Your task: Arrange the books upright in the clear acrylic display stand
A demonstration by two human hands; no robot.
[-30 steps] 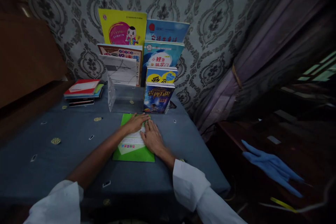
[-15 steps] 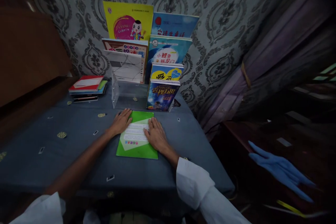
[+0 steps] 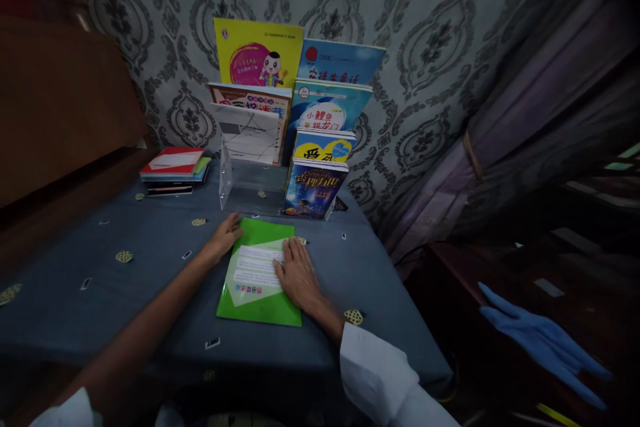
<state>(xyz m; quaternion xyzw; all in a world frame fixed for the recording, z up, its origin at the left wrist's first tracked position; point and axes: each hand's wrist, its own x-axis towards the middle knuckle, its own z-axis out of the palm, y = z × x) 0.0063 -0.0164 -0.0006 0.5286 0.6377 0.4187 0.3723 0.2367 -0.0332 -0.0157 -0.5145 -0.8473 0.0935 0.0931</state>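
Note:
A green book [image 3: 260, 310] with a pale text panel lies flat on the cloth-covered table before me. My left hand [image 3: 224, 239] is at its upper left edge, thumb on the cover and fingers curled at the rim; the fingers' undersides are hidden. On the right side of the cover rests my right hand [image 3: 300, 273], palm down with fingers stretched out. Just beyond the book stands a clear display rack [image 3: 250, 200]. It holds upright books, among them a yellow book [image 3: 257, 37], a light blue book [image 3: 345, 57], a white book [image 3: 250, 137] and a dark blue book [image 3: 313, 193].
A stack of books with a red one on top [image 3: 173, 159] sits at the back left. Patterned wallpaper [image 3: 335, 0] rises behind the table [image 3: 150, 293]. To the right are a purple curtain [image 3: 440, 193] and a blue glove [image 3: 545, 340] on a dark red surface.
The green book has slid slightly toward me and left. My left hand has shifted from lying on the cover to its left edge; the right hand has stayed on the book. The view has shifted a little.

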